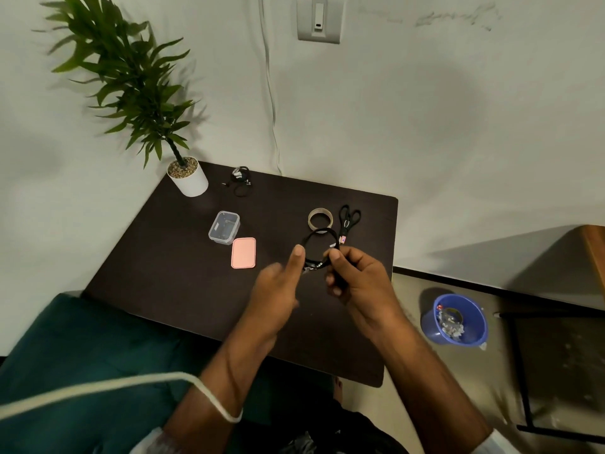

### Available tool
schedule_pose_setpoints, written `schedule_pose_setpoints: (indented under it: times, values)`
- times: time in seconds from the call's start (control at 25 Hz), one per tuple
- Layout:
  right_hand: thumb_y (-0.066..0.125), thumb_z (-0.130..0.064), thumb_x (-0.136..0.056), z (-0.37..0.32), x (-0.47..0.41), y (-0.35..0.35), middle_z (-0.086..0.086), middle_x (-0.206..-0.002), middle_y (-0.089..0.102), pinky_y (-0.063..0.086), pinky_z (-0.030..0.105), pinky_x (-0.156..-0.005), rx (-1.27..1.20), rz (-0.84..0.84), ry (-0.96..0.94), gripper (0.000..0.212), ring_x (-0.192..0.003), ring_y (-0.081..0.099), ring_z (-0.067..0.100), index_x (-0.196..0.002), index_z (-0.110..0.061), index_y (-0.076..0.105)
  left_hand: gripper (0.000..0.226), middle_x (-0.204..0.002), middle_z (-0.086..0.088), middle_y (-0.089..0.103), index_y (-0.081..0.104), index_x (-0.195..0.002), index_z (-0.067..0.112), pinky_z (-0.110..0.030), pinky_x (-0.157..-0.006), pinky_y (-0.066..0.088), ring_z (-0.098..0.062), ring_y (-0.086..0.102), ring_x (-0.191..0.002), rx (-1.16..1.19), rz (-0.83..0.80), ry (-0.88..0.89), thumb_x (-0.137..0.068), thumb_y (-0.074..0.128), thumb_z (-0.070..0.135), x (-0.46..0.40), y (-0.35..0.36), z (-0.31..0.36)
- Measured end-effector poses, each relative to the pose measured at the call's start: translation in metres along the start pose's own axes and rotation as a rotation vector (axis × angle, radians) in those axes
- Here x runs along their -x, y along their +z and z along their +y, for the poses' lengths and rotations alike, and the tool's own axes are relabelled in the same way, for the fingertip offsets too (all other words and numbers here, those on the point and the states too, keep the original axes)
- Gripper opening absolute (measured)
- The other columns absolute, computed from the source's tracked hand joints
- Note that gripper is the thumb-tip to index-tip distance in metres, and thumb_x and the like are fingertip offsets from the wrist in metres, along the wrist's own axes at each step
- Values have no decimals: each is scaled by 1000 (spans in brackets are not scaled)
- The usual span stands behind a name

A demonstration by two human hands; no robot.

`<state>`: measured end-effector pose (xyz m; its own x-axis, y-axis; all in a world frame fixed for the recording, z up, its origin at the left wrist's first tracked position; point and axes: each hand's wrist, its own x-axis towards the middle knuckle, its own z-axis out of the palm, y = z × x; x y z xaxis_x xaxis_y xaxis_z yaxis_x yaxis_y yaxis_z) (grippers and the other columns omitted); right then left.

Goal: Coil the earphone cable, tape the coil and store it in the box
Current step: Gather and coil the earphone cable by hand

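A black earphone cable (319,235) is wound into a round coil held above the dark table (170,276). My right hand (355,276) pinches the coil at its lower right side. My left hand (281,283) touches the coil's left side with thumb and fingers, and looks blurred. A clear plastic box (224,227) stands open at the middle left, with its pink lid (243,252) lying flat beside it. A roll of tape (320,219) and black scissors (349,220) lie just behind the coil.
A second bundled earphone (241,180) lies at the table's back near a potted plant (188,175). A blue bin (458,319) with scraps stands on the floor to the right. A white cord (209,398) drapes over my left forearm.
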<state>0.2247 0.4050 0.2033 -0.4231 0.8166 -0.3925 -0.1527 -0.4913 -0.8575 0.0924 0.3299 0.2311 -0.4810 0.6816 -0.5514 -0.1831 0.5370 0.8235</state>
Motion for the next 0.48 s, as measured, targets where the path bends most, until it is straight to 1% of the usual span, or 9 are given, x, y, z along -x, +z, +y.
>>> schedule_pose_setpoints:
  times: [0.04, 0.08, 0.12, 0.2, 0.28, 0.36, 0.4, 0.48]
  values:
    - [64, -16, -100, 2, 1, 1, 5, -73, 67, 44, 26, -56, -64, -18, 18, 14, -65, 57, 15, -103, -5, 72, 56, -112, -11, 74, 65, -113, 13, -55, -102, 55, -27, 70, -108, 163, -89, -70, -95, 50, 64, -3, 4, -4]
    - [63, -14, -101, 3, 2, 2, 4, -76, 69, 44, 26, -56, -112, -28, 38, 13, -65, 58, 14, -104, -5, 71, 56, -110, -16, 76, 67, -115, 9, -55, -102, 55, -31, 73, -106, 285, -119, -72, -99, 47, 59, -5, 9, -6]
    - [61, -13, -102, 3, 4, 3, 4, -78, 71, 45, 25, -57, -140, -26, 58, 13, -65, 58, 14, -104, -5, 71, 55, -108, -18, 77, 68, -117, 6, -52, -100, 57, -31, 74, -101, 337, -123, -39, -102, 46, 54, -6, 11, -6]
    - [60, -12, -102, 5, 8, 4, 4, -80, 71, 46, 25, -58, -155, -4, 78, 13, -65, 58, 13, -102, -6, 72, 52, -102, -15, 78, 70, -117, 6, -42, -90, 62, -26, 74, -90, 375, -125, 39, -101, 49, 50, -6, 15, -7]
    - [59, -11, -103, 9, 11, 6, 5, -78, 69, 47, 25, -58, -150, 19, 84, 14, -64, 59, 13, -101, -6, 72, 40, -95, -9, 78, 72, -112, 8, -37, -84, 61, -21, 72, -83, 363, -118, 88, -102, 53, 43, -8, 19, -12]
    - [59, -10, -103, 12, 14, 8, 6, -75, 68, 47, 26, -56, -152, 32, 106, 13, -62, 60, 13, -101, -4, 71, 30, -90, -3, 78, 74, -102, 11, -35, -83, 61, -20, 73, -85, 292, -29, 136, -106, 52, 31, -10, 22, -18]
    - [59, -10, -103, 13, 15, 9, 7, -74, 67, 47, 26, -55, -156, 29, 119, 13, -61, 61, 14, -101, -3, 70, 30, -89, -3, 78, 74, -97, 12, -35, -80, 60, -21, 73, -85, 297, 6, 153, -107, 50, 28, -12, 23, -21]
    - [58, -10, -103, 15, 17, 9, 8, -74, 69, 47, 27, -54, -150, 23, 146, 13, -60, 61, 15, -102, -2, 69, 33, -89, -6, 75, 71, -89, 12, -35, -72, 58, -22, 70, -82, 381, 12, 172, -108, 48, 27, -12, 26, -25]
